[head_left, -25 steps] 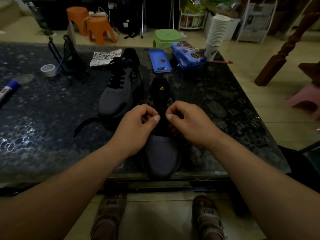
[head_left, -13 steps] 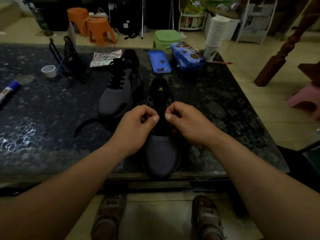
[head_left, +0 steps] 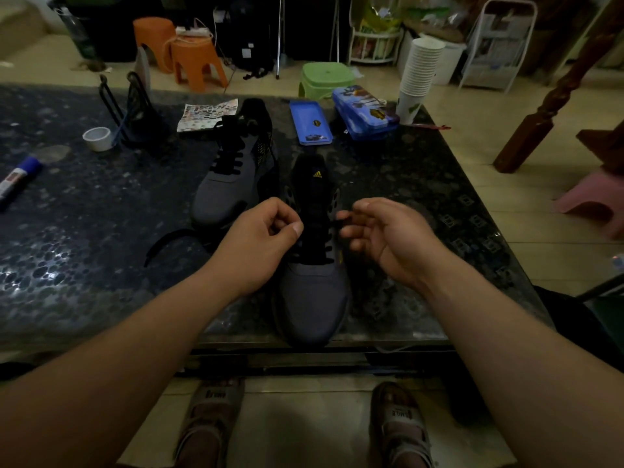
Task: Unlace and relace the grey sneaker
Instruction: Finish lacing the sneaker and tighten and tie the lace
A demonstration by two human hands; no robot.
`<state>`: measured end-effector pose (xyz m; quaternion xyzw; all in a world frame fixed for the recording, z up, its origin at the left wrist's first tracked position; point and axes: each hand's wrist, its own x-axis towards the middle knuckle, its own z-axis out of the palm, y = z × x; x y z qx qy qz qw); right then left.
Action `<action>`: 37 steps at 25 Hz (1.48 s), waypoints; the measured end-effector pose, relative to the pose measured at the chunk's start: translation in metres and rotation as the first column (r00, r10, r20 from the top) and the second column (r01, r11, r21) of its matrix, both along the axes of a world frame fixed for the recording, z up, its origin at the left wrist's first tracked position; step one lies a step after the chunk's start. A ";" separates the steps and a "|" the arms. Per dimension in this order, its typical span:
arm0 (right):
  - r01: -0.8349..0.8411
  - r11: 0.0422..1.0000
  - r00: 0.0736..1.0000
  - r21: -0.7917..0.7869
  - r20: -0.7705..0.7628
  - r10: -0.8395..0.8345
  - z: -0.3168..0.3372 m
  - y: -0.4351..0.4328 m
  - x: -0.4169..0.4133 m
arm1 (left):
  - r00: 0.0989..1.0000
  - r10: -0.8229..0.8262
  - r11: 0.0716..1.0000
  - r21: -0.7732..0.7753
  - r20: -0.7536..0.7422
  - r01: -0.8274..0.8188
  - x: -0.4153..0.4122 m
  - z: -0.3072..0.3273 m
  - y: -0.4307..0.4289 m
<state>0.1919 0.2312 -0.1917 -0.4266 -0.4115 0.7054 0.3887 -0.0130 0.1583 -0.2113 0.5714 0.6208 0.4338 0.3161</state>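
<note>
The glossy, speckled table (head_left: 101,231) carries the grey sneaker (head_left: 310,298) at its near edge, its soft knit toe towards me. The lower rows look threaded and the upper holes bare, so I judge I'm partway. My left hand (head_left: 260,241) pinches the flat black lace (head_left: 314,244). My right hand (head_left: 385,238), apart from it, hangs loosely curled, seemingly holding nothing.

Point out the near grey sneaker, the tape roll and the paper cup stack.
near grey sneaker (head_left: 314,298), head view, grey toe cap
tape roll (head_left: 96,144), head view, outer wall
paper cup stack (head_left: 420,72), head view, middle cups
</note>
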 end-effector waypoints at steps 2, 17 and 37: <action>-0.111 0.981 0.964 0.157 0.257 0.068 -0.007 -0.007 -0.005 | 1.000 0.009 1.000 0.000 -0.013 -0.009 0.001 0.000 0.000; -0.005 0.988 0.984 0.156 0.176 -0.023 -0.002 -0.010 -0.007 | 0.997 -0.011 1.000 -0.006 -0.078 0.010 -0.004 0.010 -0.005; 0.352 0.915 0.909 -0.195 -0.163 -0.384 0.022 0.008 0.043 | 1.000 0.016 1.000 -0.018 0.006 -0.016 0.005 0.014 -0.006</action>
